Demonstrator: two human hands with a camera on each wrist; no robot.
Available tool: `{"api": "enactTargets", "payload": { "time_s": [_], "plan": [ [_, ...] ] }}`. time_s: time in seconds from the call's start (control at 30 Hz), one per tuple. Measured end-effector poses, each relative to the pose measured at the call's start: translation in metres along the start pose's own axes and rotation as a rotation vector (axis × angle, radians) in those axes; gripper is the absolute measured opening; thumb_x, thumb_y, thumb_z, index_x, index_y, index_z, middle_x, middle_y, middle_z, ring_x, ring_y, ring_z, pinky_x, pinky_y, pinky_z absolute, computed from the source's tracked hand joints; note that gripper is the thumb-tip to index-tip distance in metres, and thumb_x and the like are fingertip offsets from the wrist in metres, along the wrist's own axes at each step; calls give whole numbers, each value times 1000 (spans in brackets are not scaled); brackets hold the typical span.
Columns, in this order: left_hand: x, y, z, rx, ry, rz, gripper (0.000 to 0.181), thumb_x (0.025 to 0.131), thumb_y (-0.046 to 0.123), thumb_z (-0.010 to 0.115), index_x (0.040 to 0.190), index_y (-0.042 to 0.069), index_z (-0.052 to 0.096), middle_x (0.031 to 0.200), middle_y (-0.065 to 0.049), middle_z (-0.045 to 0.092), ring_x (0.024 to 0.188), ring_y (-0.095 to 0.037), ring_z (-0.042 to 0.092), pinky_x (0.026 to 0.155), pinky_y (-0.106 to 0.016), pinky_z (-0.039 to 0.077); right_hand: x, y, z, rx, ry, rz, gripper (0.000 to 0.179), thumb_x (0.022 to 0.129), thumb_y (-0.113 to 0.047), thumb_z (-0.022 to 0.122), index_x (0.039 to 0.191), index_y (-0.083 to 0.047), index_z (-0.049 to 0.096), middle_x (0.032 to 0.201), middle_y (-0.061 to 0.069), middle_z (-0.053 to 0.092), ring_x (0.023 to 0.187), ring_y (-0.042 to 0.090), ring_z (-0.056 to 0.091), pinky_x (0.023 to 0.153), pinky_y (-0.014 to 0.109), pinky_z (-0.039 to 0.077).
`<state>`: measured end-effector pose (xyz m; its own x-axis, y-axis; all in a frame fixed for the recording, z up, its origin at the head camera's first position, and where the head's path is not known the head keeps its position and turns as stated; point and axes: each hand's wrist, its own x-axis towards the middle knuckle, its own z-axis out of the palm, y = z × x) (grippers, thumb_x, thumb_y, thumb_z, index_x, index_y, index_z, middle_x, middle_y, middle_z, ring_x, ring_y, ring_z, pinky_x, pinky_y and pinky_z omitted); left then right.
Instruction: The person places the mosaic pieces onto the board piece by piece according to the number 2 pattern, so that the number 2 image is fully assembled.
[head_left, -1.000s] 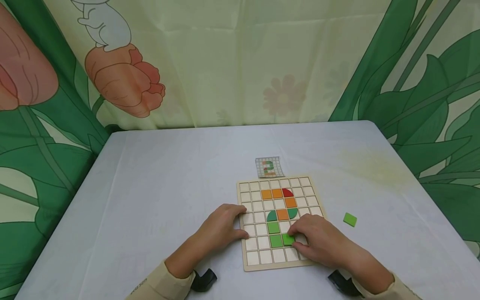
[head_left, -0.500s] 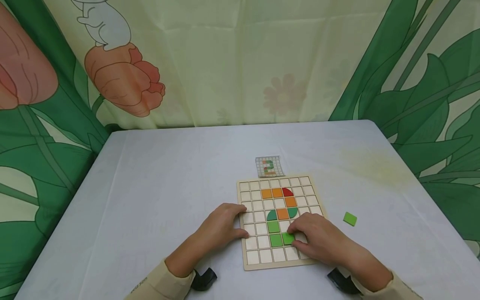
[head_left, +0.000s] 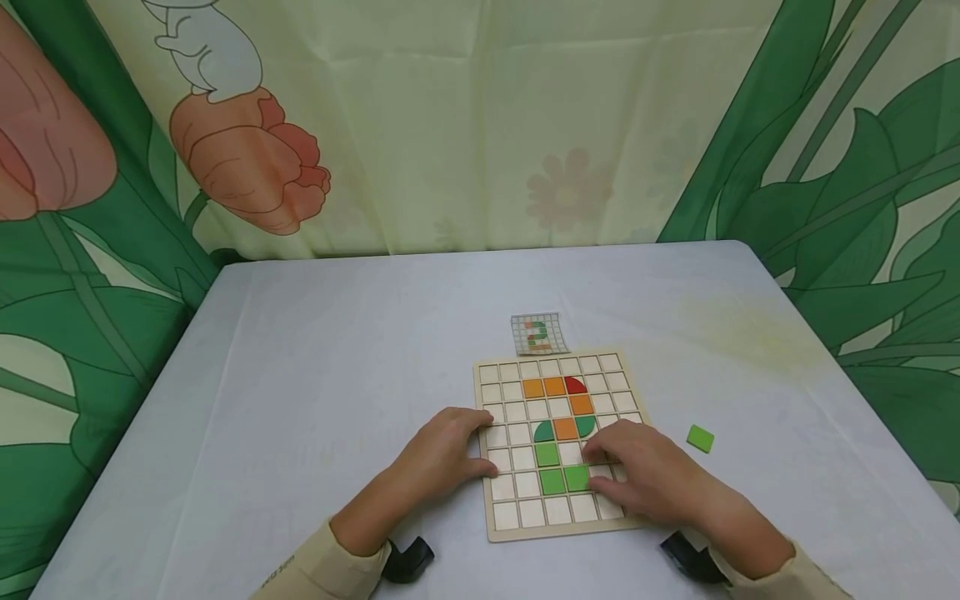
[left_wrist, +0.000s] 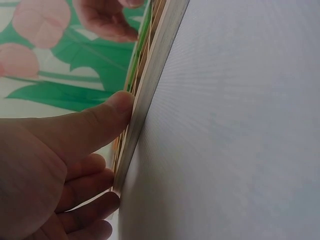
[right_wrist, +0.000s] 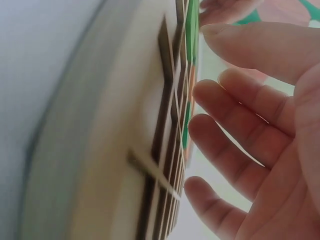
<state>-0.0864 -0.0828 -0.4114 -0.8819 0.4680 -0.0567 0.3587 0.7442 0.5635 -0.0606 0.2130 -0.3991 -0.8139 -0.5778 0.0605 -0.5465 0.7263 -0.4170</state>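
Note:
A square wooden grid board [head_left: 525, 534] lies on the table, with orange, red and green tiles set in some of its cells. My left hand [head_left: 450, 446] rests against the board's left edge, thumb and fingertips touching the rim; in the left wrist view the thumb [left_wrist: 120, 103] presses on that rim. Over the lower right of the board is my right hand [head_left: 651, 468], its fingers relaxed and holding nothing. Beside its thumb a light green square tile [head_left: 577, 477] lies in a cell, right of another green tile [head_left: 552, 481]. The right hand hides several cells.
A small pattern card [head_left: 539, 334] with a coloured design lies just beyond the board. One loose green tile [head_left: 701, 438] is on the white tablecloth [head_left: 360, 350] to the right. A printed curtain [head_left: 480, 125] hangs behind the table.
My right fingers have let go of the light green tile and drawn slightly right, so that it now lies flat in its cell. The left hand stays at the board's edge.

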Motion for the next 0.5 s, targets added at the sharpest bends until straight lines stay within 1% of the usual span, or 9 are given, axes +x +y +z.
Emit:
{"api": "enactTargets", "payload": {
  "time_s": [0.1,0.23,0.4,0.5],
  "plan": [
    [0,0,0,0,-2,-4,60,77,26,89,127,2,65,126,-10,65,122,-28,56,101,-40,46,-1,3,-3,10,6,35,26,85,-23,79,108,-15,70,106,-10,64,101,17,60,89,43,49],
    [0,0,0,-6,-4,-11,60,77,25,89,127,2,65,126,-10,65,122,-27,56,101,-40,46,-1,5,-10,13,2,104,26,85,-22,79,108,-15,70,108,-7,65,105,21,61,90,45,50],
    [0,0,0,-11,-5,-14,60,77,26,89,127,3,65,126,-10,65,122,-27,56,101,-40,46,-5,13,-17,15,56,150,27,83,-18,81,107,-13,71,108,-3,67,106,25,62,90,48,51],
    [1,0,0,-8,-4,-11,60,76,26,89,127,3,65,126,-10,65,122,-27,56,101,-41,46,-9,18,-21,13,86,194,28,82,-16,81,108,-12,71,109,-1,67,106,27,63,90,48,51]
  ]
}}
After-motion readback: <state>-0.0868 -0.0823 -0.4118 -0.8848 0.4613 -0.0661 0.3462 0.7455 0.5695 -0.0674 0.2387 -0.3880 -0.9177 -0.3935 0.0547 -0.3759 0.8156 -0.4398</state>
